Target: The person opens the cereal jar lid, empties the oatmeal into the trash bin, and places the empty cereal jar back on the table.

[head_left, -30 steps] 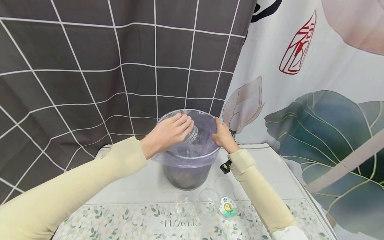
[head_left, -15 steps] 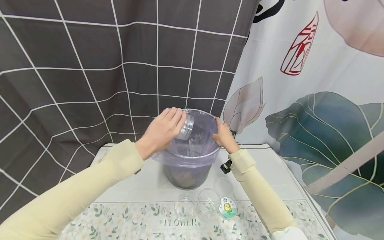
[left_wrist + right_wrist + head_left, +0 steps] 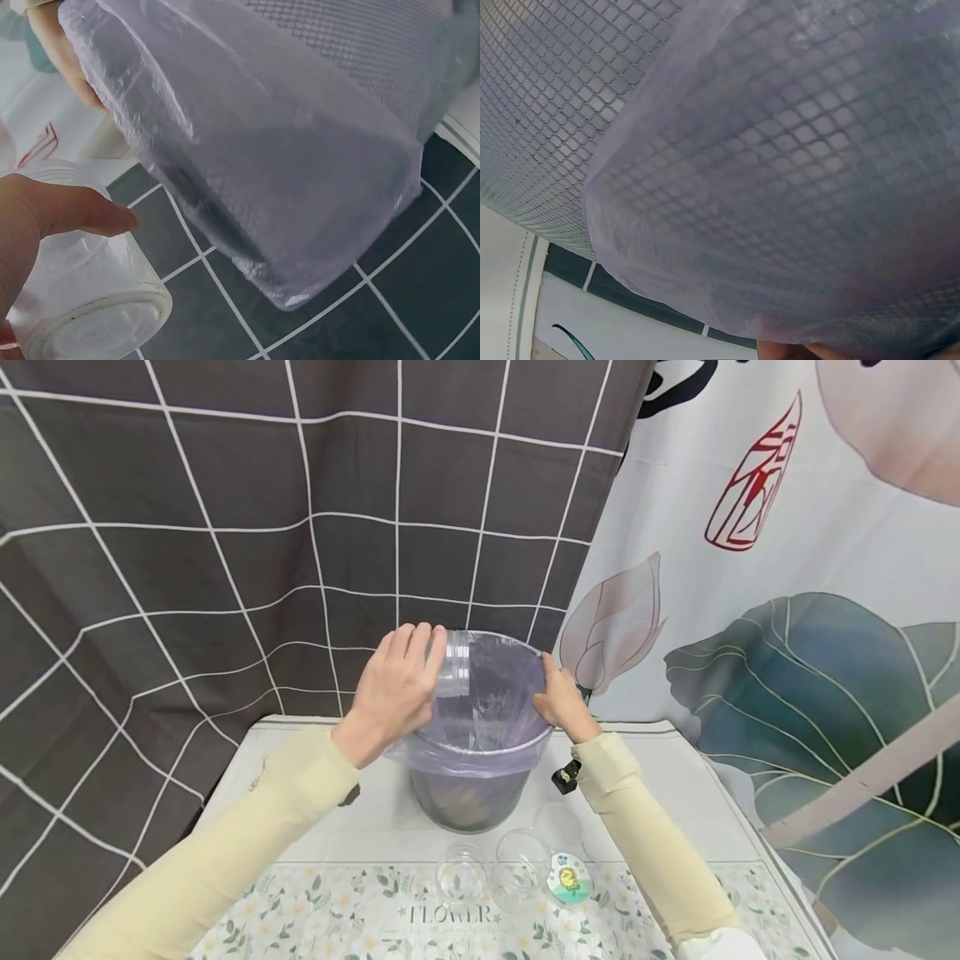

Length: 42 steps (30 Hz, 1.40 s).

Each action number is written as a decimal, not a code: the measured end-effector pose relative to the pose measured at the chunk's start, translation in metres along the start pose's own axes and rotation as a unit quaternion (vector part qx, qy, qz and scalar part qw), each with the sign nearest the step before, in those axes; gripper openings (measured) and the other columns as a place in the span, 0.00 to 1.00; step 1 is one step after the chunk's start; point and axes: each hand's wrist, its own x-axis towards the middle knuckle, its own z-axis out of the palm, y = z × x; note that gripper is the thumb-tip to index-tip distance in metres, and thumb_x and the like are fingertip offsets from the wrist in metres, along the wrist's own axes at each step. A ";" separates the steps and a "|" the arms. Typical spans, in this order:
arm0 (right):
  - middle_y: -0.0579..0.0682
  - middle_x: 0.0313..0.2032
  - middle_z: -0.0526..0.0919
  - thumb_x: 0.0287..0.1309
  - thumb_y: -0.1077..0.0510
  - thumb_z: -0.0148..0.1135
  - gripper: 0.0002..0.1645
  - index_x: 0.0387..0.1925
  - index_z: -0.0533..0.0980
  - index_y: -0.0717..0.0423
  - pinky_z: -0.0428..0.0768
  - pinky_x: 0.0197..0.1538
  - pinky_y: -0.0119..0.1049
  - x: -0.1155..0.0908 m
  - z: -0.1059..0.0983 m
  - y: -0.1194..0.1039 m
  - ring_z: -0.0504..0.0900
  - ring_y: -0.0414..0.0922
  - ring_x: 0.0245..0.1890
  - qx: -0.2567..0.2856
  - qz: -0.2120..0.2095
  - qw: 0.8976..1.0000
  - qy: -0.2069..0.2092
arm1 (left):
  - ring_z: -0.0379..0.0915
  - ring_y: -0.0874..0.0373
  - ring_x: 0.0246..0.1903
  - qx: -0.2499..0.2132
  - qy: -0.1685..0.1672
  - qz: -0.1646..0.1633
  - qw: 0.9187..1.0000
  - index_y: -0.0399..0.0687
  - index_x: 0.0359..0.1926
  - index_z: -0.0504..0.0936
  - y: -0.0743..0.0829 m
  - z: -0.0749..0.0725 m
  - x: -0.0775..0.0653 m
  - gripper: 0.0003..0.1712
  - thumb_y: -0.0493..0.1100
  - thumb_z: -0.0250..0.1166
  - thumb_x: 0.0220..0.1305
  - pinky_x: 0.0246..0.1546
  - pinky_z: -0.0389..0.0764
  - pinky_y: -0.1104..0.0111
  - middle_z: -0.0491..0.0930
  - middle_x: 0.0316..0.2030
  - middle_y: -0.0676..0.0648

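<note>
A grey mesh wastebasket (image 3: 467, 806) stands on the table, its rim covered by a translucent purple bin liner (image 3: 487, 766) folded over the outside. My left hand (image 3: 396, 683) holds a clear plastic jar (image 3: 455, 665) tilted on its side, at the left of the basket's opening. In the left wrist view the thumb lies across the jar (image 3: 94, 304), and its inside looks empty. My right hand (image 3: 564, 702) grips the basket's right rim through the liner. Only a little of its fingers shows at the bottom of the right wrist view, below the liner (image 3: 727, 247).
In front of the basket lie clear round containers or lids (image 3: 522, 867) and a round piece with a flower picture (image 3: 570, 878), on a floral table cover (image 3: 337, 910). A dark checked curtain (image 3: 247, 568) hangs close behind; a printed white one (image 3: 675, 485) hangs at the right.
My left hand has drawn the jar out of the basket's mouth, moving up and left, and turned it more sideways. The right hand stays at the rim.
</note>
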 end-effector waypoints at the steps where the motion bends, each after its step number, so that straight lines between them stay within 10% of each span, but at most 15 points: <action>1: 0.69 0.51 0.58 0.37 0.65 0.47 0.44 0.61 0.44 0.60 0.63 0.48 0.50 0.000 0.000 0.001 0.57 0.59 0.51 0.000 -0.001 1.000 0.000 | 0.60 0.43 0.38 -0.002 0.004 -0.005 1.000 0.31 0.48 0.65 0.001 0.000 -0.001 0.32 0.38 0.47 0.34 0.39 0.66 0.59 0.65 0.39 0.36; 18: 0.68 0.50 0.59 0.37 0.65 0.48 0.45 0.61 0.44 0.58 0.62 0.49 0.50 -0.001 0.000 0.006 0.60 0.58 0.49 -0.003 0.009 1.000 -0.002 | 0.61 0.44 0.34 -0.120 0.086 -0.144 0.979 0.33 0.46 0.68 0.023 0.010 -0.018 0.46 0.56 0.64 0.22 0.30 0.69 0.61 0.67 0.38 0.38; 42: 0.68 0.52 0.58 0.37 0.65 0.47 0.44 0.61 0.45 0.60 0.59 0.51 0.50 -0.001 0.003 0.004 0.55 0.59 0.53 0.013 -0.003 1.000 0.009 | 0.62 0.56 0.37 -0.301 0.132 -0.329 0.885 0.42 0.47 0.70 0.019 -0.001 -0.046 0.49 0.59 0.71 0.16 0.34 0.64 0.64 0.68 0.38 0.47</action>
